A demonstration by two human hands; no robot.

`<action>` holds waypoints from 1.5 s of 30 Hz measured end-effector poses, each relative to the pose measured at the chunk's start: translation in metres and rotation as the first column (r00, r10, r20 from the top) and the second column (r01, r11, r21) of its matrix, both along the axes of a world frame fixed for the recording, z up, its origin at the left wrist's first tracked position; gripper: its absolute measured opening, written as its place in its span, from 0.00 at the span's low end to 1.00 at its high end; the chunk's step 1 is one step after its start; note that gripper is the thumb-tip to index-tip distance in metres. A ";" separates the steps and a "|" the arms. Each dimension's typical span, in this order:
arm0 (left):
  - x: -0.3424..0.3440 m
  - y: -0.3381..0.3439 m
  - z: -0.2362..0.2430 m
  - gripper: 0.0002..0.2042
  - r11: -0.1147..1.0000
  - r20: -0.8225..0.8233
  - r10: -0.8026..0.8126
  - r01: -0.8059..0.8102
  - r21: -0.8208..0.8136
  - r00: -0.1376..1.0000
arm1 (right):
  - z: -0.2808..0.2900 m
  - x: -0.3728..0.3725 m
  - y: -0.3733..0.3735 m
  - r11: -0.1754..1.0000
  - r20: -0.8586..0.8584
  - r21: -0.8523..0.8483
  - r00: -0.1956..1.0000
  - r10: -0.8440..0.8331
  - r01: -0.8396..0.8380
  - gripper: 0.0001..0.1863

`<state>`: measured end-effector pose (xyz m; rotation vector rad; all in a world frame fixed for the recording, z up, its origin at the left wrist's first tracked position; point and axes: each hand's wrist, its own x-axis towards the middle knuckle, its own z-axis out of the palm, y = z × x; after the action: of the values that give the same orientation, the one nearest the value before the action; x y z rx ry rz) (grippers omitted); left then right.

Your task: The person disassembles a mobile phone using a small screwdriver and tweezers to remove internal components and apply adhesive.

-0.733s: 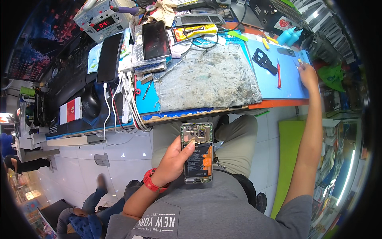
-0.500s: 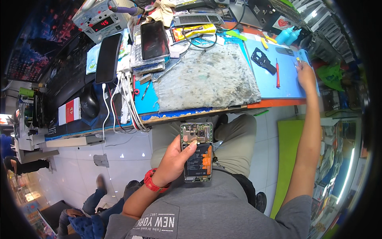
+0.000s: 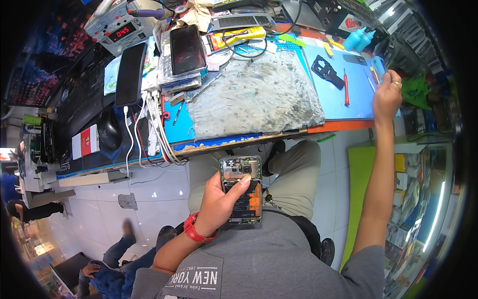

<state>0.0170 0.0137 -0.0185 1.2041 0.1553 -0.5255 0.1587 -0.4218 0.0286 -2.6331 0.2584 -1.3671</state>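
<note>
My left hand [image 3: 217,203] grips an opened phone [image 3: 242,189] over my lap, its back cover off so the circuit board, camera and orange-tabbed battery show. My thumb lies across its middle. A red band circles that wrist. My right hand [image 3: 386,94] reaches out to the right end of the blue work mat [image 3: 356,97], fingers curled by a thin tool [image 3: 374,74] at the mat's edge; whether it grips the tool I cannot tell. A red-handled screwdriver [image 3: 346,88] and a black bracket [image 3: 327,71] lie just left of that hand.
A stained grey mat [image 3: 254,97] covers the bench middle. Phones [image 3: 187,49] and a dark slab [image 3: 130,74] lie at the left with white cables [image 3: 154,132], a mouse [image 3: 108,133] and a power supply [image 3: 119,31]. Blue bottles [image 3: 359,39] stand far right. Another person's legs [image 3: 119,254] are lower left.
My right hand has drawn back slightly toward the mat's right edge, near the thin tool. The left hand keeps the opened phone in the same spot over my lap.
</note>
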 end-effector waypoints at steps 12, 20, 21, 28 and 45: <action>0.001 -0.005 0.009 0.14 0.997 0.065 -0.043 0.038 0.068 0.997 | 0.024 -0.128 0.164 0.549 -0.325 0.711 0.488 0.810 -0.439 0.11; -0.002 -0.010 0.018 0.16 0.996 0.140 -0.030 0.018 0.089 0.990 | 0.012 -0.158 0.198 0.601 -0.363 0.504 0.479 0.799 -0.621 0.12; -0.002 -0.010 0.019 0.16 0.993 0.166 -0.033 0.014 0.113 0.986 | 0.010 -0.159 0.200 0.599 -0.351 0.487 0.486 0.800 -0.635 0.12; -0.004 -0.010 0.018 0.16 0.986 0.232 -0.049 0.010 0.169 0.971 | 0.005 -0.159 0.204 0.622 -0.361 0.458 0.507 0.783 -0.634 0.11; -0.004 -0.009 0.020 0.15 0.984 0.233 -0.062 0.020 0.179 0.970 | 0.010 -0.156 0.203 0.518 -0.330 0.740 0.439 0.836 -0.430 0.07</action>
<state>0.0127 0.0043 0.0015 1.4350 -0.0295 -0.4051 0.0025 -0.2185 0.0384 -2.1404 -0.2934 0.0047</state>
